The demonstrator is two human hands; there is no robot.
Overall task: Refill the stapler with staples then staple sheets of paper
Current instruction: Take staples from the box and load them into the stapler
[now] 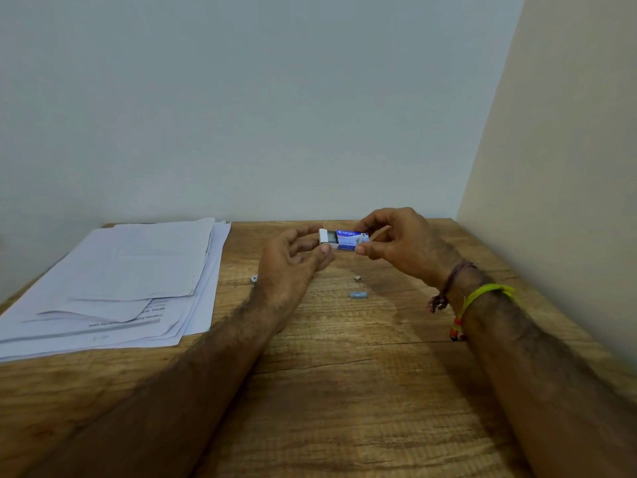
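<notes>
A small blue staple box [351, 239] is held above the wooden table [344, 374], its white inner tray [324, 235] slid out to the left with grey staples showing inside. My left hand [293, 260] pinches the tray end between thumb and fingers. My right hand [396, 243] pinches the blue sleeve. A stack of white paper sheets [113, 284] lies on the table's left side. Loose staple strips lie below the hands: one short piece [357, 278], a longer strip [359, 294] and another piece [253, 278] by my left wrist. No stapler is visible.
The table stands in a corner, with a pale wall [275, 98] behind it and a beige wall [568, 167] along its right edge. Thread bands, one yellow [489, 291], circle my right wrist.
</notes>
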